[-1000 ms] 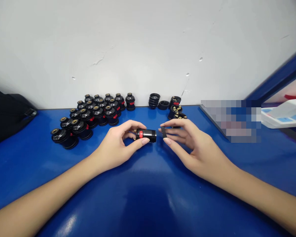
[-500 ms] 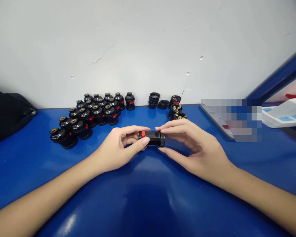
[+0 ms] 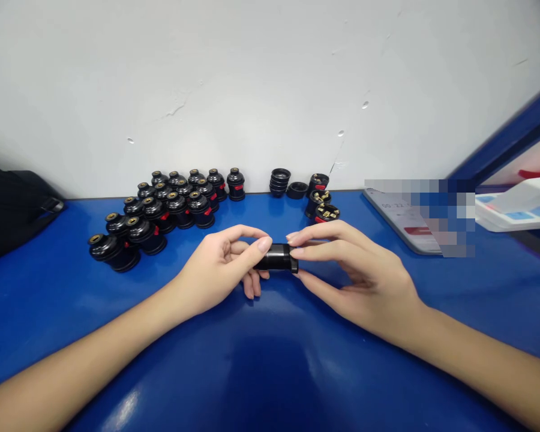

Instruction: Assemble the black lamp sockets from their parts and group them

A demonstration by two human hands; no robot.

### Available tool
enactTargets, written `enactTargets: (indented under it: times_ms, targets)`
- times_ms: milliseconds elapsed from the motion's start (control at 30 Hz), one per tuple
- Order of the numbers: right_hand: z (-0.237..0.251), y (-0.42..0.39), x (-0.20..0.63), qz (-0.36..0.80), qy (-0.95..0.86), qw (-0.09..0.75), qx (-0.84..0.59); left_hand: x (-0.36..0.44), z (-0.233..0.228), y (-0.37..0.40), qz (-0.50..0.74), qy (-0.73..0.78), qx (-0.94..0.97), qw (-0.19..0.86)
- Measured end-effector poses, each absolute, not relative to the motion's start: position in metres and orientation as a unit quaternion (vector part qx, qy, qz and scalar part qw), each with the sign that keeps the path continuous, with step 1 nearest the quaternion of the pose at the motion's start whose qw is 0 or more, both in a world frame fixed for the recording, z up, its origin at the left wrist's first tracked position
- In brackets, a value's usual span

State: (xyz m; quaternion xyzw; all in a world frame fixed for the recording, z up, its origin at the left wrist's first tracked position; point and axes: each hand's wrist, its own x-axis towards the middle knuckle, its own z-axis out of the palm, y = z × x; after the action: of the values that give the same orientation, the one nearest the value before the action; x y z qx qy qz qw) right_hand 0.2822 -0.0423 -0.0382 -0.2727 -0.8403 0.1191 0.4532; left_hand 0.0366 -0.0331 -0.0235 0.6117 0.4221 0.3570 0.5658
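A black lamp holder (image 3: 275, 257) lies sideways just above the blue table, between my two hands. My left hand (image 3: 227, 261) is closed round its left end, thumb on top, with the other fingers behind and below. The fingertips of my right hand (image 3: 357, 261) pinch the ribbed ring (image 3: 294, 259) at the right end. The red switch on the lamp holder is hidden in this view by my left hand. Beyond my right fingers stand open socket bodies with brass contacts (image 3: 327, 212).
Several capped lamp holders (image 3: 179, 207) with red switches stand in rows at the back left. A stack of black caps (image 3: 279, 182) and a loose ring (image 3: 297, 191) sit by the wall. A phone (image 3: 398, 219), a white tray (image 3: 517, 219) and a black bag (image 3: 15, 210) lie at the sides.
The lamp holder has turned about its length, so its red switch no longer shows. My left fingers now reach below it, and my right fingertips have shifted round the ring.
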Motion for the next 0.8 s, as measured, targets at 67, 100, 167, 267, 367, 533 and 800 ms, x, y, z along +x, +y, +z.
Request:
enactTargets:
  times_ms: [67, 100, 167, 267, 367, 533, 800]
  targets:
    - [-0.037, -0.044, 0.282, 0.126, -0.841, 0.447, -0.278, 0.037, -0.024, -0.033, 0.352, 0.422, 0.609, 0.572]
    - [-0.037, -0.044, 0.282, 0.133, -0.84, 0.444, -0.281, 0.037, -0.024, -0.033, 0.352, 0.421, 0.609, 0.573]
    - [-0.039, -0.044, 0.282, 0.158, -0.834, 0.444, -0.287, 0.037, -0.025, -0.032, 0.357, 0.417, 0.611, 0.57]
    - [-0.042, -0.043, 0.282, 0.221, -0.813, 0.449, -0.295, 0.036, -0.025, -0.031, 0.372, 0.409, 0.617, 0.56]
    - [-0.044, -0.043, 0.282, 0.278, -0.794, 0.451, -0.297, 0.035, -0.027, -0.031, 0.38, 0.4, 0.628, 0.548]
    - [-0.045, -0.043, 0.28, 0.341, -0.76, 0.454, -0.315, 0.032, -0.031, -0.032, 0.396, 0.403, 0.642, 0.518]
    - [-0.043, -0.043, 0.278, 0.385, -0.721, 0.451, -0.359, 0.027, -0.035, -0.033, 0.431, 0.357, 0.771, 0.305]
